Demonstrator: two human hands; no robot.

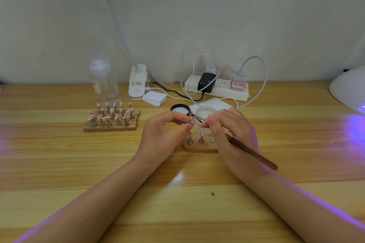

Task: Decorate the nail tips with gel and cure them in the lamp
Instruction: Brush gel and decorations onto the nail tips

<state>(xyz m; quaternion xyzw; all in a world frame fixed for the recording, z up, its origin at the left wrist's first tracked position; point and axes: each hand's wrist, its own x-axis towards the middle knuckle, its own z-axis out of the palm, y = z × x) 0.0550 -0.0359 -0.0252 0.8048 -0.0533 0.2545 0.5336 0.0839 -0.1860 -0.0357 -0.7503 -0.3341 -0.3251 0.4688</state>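
My left hand [167,130] pinches a small metal stand bearing a pink nail tip [190,122] above the table. My right hand [227,130] grips a brown-handled brush [252,153], and its metal end touches that tip. Just behind them stands an open frosted jar of gel [205,113]. Below my hands lies a small wooden holder [197,147] with two pink tips on stands and one bare magnet spot. The white curing lamp [349,90] sits at the far right edge, glowing purple.
Wooden holders with several pink tips [112,118] stand at the left. A black jar lid [180,109], a clear pump bottle [103,81], white wipes [154,98], a clip-lamp base [137,83] and a power strip [217,87] with cables line the back.
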